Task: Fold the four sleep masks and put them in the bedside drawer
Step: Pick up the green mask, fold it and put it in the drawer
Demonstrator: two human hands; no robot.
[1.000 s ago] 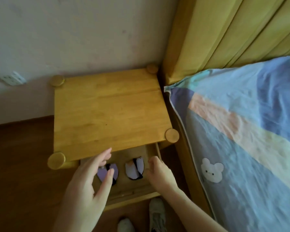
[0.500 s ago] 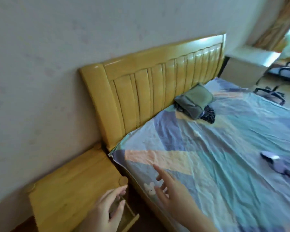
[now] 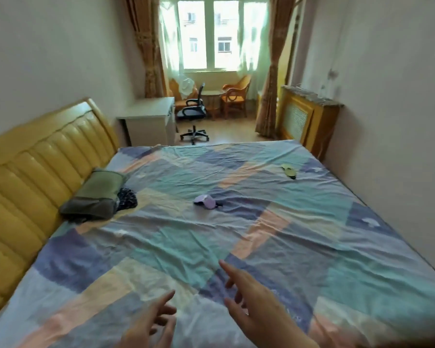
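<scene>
A pale wall (image 3: 48, 46) is seen on the left, and against it the yellow padded headboard (image 3: 35, 167) of the bed is set. Just beside the headboard a folded green pillow (image 3: 96, 194) is laid on the sheet, with a dark patterned cloth (image 3: 126, 198) tucked against its right side. Beyond the head of the bed a white desk (image 3: 148, 119) is placed near the brown curtain (image 3: 148, 46). The bed is covered by a wrinkled patchwork sheet (image 3: 312, 247) in blue, teal, peach and cream blocks. Near the lower edge the left hand (image 3: 148, 327) is held over the sheet with the fingers loosely spread and nothing gripped. A purple sleep mask (image 3: 206, 200) is left unfolded near the middle of the bed, well apart from both hands. Behind it, a window (image 3: 211, 33) is lit at the far end of the room, and a black office chair (image 3: 194, 111) and a wooden armchair (image 3: 236, 96) are stood on the floor below it. The right hand (image 3: 256, 300) is stretched forward over the sheet, fingers spread and empty. A yellow-green sleep mask (image 3: 288, 171) is lain near the far right corner of the bed. A wooden radiator cover (image 3: 309, 119) is fixed along the right wall
</scene>
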